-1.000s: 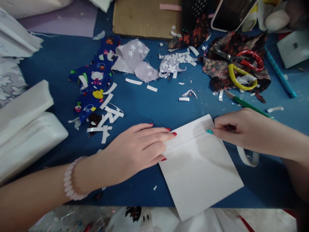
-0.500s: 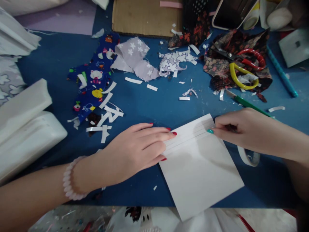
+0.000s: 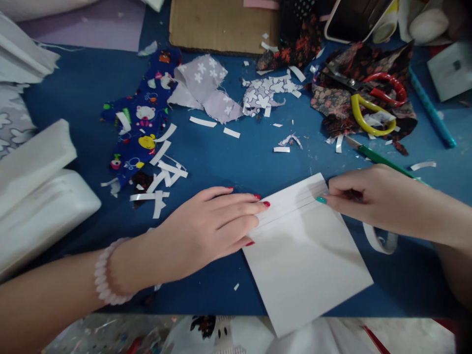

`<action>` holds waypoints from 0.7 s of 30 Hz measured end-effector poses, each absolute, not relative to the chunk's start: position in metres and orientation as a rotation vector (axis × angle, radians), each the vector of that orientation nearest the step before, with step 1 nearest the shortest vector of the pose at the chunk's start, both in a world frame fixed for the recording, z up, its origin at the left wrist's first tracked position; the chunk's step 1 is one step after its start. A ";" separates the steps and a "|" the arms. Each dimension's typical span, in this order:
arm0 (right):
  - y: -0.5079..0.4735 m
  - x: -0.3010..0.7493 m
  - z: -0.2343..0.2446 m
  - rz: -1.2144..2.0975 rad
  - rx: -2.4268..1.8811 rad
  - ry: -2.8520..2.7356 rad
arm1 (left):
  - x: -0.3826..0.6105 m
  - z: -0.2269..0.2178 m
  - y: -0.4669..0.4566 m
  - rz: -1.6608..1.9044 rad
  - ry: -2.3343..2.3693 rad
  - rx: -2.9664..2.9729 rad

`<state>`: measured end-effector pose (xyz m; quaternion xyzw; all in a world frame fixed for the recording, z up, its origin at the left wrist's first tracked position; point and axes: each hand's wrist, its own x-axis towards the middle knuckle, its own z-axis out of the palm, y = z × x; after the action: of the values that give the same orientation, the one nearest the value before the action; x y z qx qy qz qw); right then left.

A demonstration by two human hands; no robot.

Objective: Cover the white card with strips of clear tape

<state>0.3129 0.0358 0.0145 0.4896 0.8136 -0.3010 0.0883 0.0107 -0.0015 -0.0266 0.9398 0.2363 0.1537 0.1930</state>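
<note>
A white sheet of card (image 3: 306, 260) with thin parallel lines near its far edge lies tilted at the table's front, one corner jutting past the edge. My left hand (image 3: 210, 226), with red nails and a beaded bracelet, rests over its left side, fingers stretched out flat. At the upper right edge, my right hand (image 3: 368, 194) pinches the card between a green-nailed thumb and curled fingers. Just below that hand a roll of white tape (image 3: 381, 241) is partly hidden. Behind it lies a green-handled craft knife (image 3: 383, 158).
Scissors (image 3: 368, 98) with red and yellow handles rest on dark floral fabric (image 3: 328, 93). White strips (image 3: 162, 169) and printed scraps (image 3: 145, 115) litter the blue table (image 3: 221, 162). White blocks (image 3: 47, 206) stand left; cardboard (image 3: 221, 29) and a phone (image 3: 356, 19) lie at the back.
Both hands and the card stay almost in place. The fingers of my left hand have shifted very slightly on the card.
</note>
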 end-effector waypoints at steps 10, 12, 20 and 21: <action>0.033 0.314 0.013 -0.884 1.456 2.496 | 0.010 -0.034 0.000 0.199 0.494 2.777; 0.033 0.314 0.013 -0.843 1.488 2.470 | 0.010 -0.033 0.000 0.179 0.494 2.780; 0.033 0.314 0.012 -0.646 1.603 2.266 | 0.010 -0.032 0.000 0.152 0.474 2.766; 0.033 0.314 0.012 -0.632 1.606 2.258 | 0.010 -0.032 0.000 0.152 0.478 2.768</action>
<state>0.3137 0.0330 0.0125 0.5588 0.7856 -0.2197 0.1492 0.0104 -0.0001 -0.0325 0.9707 0.1676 0.0533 0.1636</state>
